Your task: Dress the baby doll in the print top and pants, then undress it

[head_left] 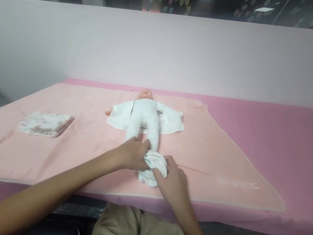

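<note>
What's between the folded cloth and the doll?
Just bare pink blanket in the head view: it runs from the folded cloth to the doll, whose outstretched hand is the nearest part.

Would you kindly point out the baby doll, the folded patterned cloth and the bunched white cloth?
Baby doll (144,112), head view: its torso front.
Folded patterned cloth (44,122), head view: its top face.
Bunched white cloth (157,161), head view: its gathered folds.
</note>
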Tool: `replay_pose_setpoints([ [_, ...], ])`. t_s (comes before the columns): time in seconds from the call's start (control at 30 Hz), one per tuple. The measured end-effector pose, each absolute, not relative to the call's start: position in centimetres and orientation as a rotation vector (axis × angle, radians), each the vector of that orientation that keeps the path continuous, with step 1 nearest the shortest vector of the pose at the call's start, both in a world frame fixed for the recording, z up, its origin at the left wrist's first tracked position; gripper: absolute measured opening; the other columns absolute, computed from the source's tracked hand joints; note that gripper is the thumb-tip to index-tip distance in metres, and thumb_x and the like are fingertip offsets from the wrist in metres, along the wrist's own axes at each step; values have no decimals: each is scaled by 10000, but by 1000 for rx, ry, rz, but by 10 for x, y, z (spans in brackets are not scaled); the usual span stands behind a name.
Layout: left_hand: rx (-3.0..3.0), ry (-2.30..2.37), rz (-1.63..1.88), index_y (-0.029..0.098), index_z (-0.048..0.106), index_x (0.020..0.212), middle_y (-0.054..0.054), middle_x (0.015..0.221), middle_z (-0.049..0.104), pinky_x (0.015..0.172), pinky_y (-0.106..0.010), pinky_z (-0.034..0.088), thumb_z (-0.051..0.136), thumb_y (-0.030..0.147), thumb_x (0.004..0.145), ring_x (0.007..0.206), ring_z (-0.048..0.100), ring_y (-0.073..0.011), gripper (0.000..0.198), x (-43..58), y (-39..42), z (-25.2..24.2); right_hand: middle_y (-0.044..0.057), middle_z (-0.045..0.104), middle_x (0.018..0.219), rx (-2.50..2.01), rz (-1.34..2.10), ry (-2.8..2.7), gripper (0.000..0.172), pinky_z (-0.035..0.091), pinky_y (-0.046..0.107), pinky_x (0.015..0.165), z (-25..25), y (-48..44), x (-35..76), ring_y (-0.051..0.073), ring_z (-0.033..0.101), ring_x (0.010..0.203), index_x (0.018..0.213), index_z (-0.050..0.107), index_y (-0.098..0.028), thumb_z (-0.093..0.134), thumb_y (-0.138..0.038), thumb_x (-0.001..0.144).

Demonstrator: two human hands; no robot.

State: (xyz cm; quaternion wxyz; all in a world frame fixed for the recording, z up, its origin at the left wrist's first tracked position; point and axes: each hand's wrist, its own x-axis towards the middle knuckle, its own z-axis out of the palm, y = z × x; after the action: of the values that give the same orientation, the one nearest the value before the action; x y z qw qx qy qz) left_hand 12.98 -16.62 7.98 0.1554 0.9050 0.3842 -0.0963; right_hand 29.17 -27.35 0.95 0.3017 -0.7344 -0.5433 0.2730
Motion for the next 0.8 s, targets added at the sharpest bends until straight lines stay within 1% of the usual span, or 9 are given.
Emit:
replay_pose_setpoints([
  [0.07, 2632, 1091, -303, 134, 526, 1138, -97, 828, 729, 965, -457, 440, 670, 468, 829, 891, 693, -360, 477, 132, -168, 78, 27, 683, 902, -1953, 707, -1450, 248, 243, 227, 650, 7, -273, 290, 169, 563, 741, 1088, 605, -228, 585, -396, 908],
  [0.13, 2654, 1094, -318, 105, 518, 1166, -100, 823, 736, 994, -459, 426, 649, 425, 853, 826, 704, -330, 467, 134, -169, 77, 25, 667, 865, -1987, 658, -1478, 206, 209, 239, 646, 5, -272, 289, 158, 522, 719, 1009, 586, -215, 539, -405, 946],
  [0.23, 2672, 1097, -354, 82, 506, 1204, -118, 840, 745, 991, -468, 425, 607, 405, 896, 816, 714, -330, 457, 138, -170, 76, 33, 648, 831, -2026, 610, -1520, 234, 182, 255, 648, 5, -268, 288, 150, 477, 708, 922, 561, -197, 484, -408, 987],
  [0.37, 2673, 1099, -429, 108, 500, 1227, -126, 849, 749, 932, -467, 449, 593, 471, 921, 843, 718, -357, 484, 141, -168, 78, 58, 662, 860, -2000, 640, -1524, 288, 188, 256, 654, 10, -264, 291, 147, 508, 732, 921, 594, -182, 458, -418, 1016],
  [0.47, 2658, 1097, -399, 142, 500, 1205, -109, 845, 745, 901, -442, 459, 598, 495, 914, 895, 720, -362, 468, 141, -168, 80, 55, 663, 850, -1984, 686, -1522, 280, 206, 252, 650, 12, -261, 295, 142, 523, 725, 921, 615, -179, 472, -402, 1011],
  [0.6, 2655, 1108, -269, 168, 485, 1164, -99, 890, 743, 856, -420, 463, 618, 510, 908, 922, 713, -358, 447, 135, -171, 79, 36, 682, 869, -1971, 756, -1513, 230, 232, 251, 651, 9, -257, 301, 149, 551, 754, 935, 648, -195, 510, -372, 982],
  [0.67, 2660, 1114, -177, 180, 475, 1164, -102, 917, 734, 786, -406, 465, 629, 558, 906, 896, 701, -354, 483, 130, -170, 77, 35, 693, 887, -1955, 753, -1514, 238, 243, 253, 659, 7, -257, 302, 154, 559, 770, 934, 655, -200, 496, -369, 986],
  [0.73, 2666, 1100, -72, 194, 476, 1150, -117, 989, 717, 728, -390, 461, 632, 638, 900, 897, 684, -345, 533, 125, -168, 74, 32, 700, 904, -1942, 746, -1508, 259, 253, 254, 666, 6, -258, 302, 158, 564, 777, 934, 660, -208, 467, -369, 998],
  [0.8, 2673, 1087, -4, 198, 494, 1113, -137, 1071, 692, 721, -384, 466, 638, 672, 895, 937, 665, -337, 541, 122, -166, 72, 27, 701, 904, -1942, 731, -1504, 277, 260, 253, 669, 6, -260, 301, 163, 566, 778, 934, 660, -217, 449, -381, 1006],
])
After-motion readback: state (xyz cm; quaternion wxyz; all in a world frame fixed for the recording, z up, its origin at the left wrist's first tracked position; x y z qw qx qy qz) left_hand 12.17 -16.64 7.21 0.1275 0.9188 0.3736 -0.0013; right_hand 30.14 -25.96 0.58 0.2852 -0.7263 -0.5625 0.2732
